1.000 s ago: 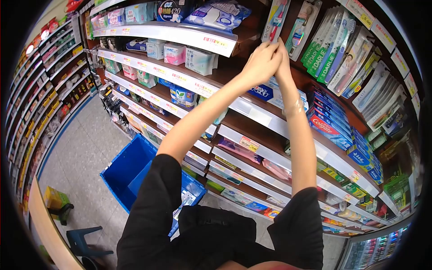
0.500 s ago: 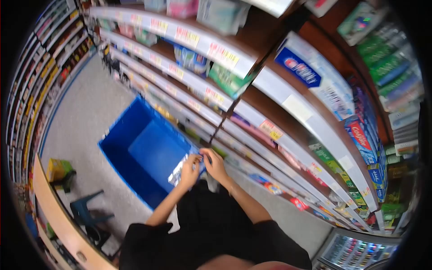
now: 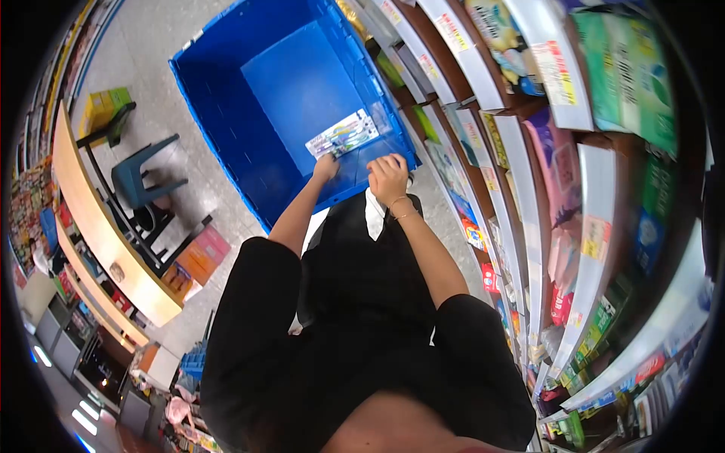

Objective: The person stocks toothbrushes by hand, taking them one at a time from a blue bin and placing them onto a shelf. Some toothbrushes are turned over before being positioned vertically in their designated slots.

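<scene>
A blue plastic tote (image 3: 226,151) stands on the floor in front of me. My left hand (image 3: 326,167) reaches over its near side, its fingers closed at the lower edge of a flat pack of toothbrushes (image 3: 349,133). This pack is tilted inside the tote, with slim coloured shapes showing through its front. Near the tote's near right corner is my right hand (image 3: 387,179), its fingers loosely bent and a little apart, with nothing visible in them. A thin bracelet circles the right wrist.
Store shelves (image 3: 468,60) with packaged goods and price tags run close along the right. To the left are a wooden counter (image 3: 106,226), a dark plastic stool (image 3: 143,172) and a yellow-green box (image 3: 104,109). Pink and orange boxes (image 3: 200,257) lie on the floor.
My hands have moved apart: the left now has the pack inside the tote, the right has drawn away from it. My view has turned and tipped down, so the tote looks larger.
</scene>
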Available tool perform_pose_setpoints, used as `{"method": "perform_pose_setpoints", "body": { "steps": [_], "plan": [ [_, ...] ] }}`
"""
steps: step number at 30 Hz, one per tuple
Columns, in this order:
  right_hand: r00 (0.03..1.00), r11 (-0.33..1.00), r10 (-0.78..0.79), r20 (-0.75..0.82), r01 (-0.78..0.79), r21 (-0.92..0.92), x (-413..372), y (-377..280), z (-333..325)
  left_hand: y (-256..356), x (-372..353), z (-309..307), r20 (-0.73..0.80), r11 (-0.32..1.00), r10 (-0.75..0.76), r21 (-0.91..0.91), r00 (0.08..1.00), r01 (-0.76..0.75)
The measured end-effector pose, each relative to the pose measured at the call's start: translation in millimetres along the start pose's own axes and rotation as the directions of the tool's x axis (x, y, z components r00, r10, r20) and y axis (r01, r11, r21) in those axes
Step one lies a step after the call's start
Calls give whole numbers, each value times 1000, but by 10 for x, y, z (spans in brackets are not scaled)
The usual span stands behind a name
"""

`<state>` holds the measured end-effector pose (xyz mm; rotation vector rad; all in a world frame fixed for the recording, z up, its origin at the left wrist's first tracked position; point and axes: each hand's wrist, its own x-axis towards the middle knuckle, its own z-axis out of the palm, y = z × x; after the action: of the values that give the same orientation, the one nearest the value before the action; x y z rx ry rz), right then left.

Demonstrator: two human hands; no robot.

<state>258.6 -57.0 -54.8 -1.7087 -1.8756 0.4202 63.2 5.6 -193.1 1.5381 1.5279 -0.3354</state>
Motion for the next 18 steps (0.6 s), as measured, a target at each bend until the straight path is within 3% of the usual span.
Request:
{"method": "perform_pose_setpoints", "body": {
  "steps": [2, 5, 6, 8, 12, 15, 18],
  "plan": [
    [1000, 1000, 24, 7, -24, -7, -27, -24, 7, 49, 128, 86, 14, 999, 37, -27, 999, -36],
    [999, 999, 42, -17, -43, -34, -8, -21, 45, 43, 345, 203, -110, 985, 82, 162, 991, -63],
    [998, 998, 44, -37, -46, -44, -21, -22, 53, -59, 538, 269, -36, 978, 30, 206, 999, -22],
    [998, 997, 55, -31, -57, -53, -33, -13, 77, 17, 613, 176, -3, 984, -19, 174, 1000, 19],
    [997, 997, 50, -61, -54, -63, -52, -7, 103, -78, 858, 240, 37, 960, -36, 278, 999, 25],
    [996, 996, 55, -70, -60, -68, -71, -7, 108, -123, 934, 301, 53, 891, -87, 451, 995, 54],
    [995, 996, 59, -75, -64, -69, -71, -6, 115, -120, 922, 274, 118, 941, -92, 334, 989, 48]
  ]
}}
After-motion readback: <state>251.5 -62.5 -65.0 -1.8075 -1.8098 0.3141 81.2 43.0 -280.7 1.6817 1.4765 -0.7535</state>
